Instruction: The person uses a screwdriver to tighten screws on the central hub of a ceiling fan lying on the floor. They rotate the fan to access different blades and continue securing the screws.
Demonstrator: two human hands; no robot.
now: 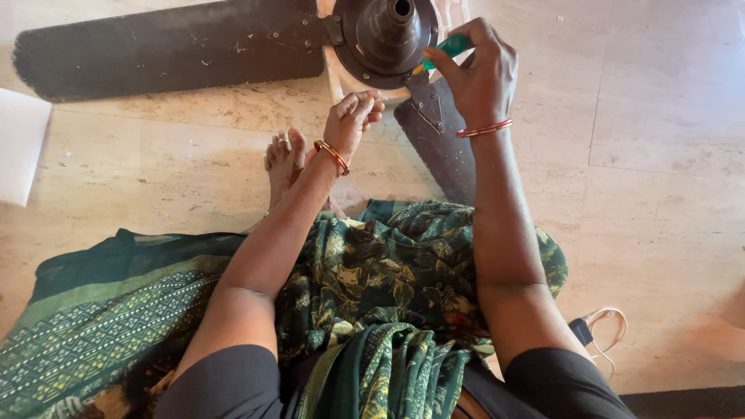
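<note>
Marble floor (660, 155) bears a ceiling fan (386, 35); right hand (479, 74) grips a green screwdriver (444, 49) at its hub, left hand (353, 120) curled empty beside a blade (167, 50).

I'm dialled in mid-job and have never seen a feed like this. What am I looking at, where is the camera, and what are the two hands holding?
There is no machine here: one camera on a seated person's head looks down at their own arms and lap. On the pale stone floor lies a dark ceiling fan, its round motor hub near the top, one long blade stretching left and another pointing toward the person. The right hand grips a green-handled tool, probably a screwdriver, with its tip at the hub's edge. The left hand is loosely curled just below the hub; whether it holds anything small cannot be told. A bare foot rests beside it. A green patterned cloth covers the lap, and a white cable lies at the right.
</note>
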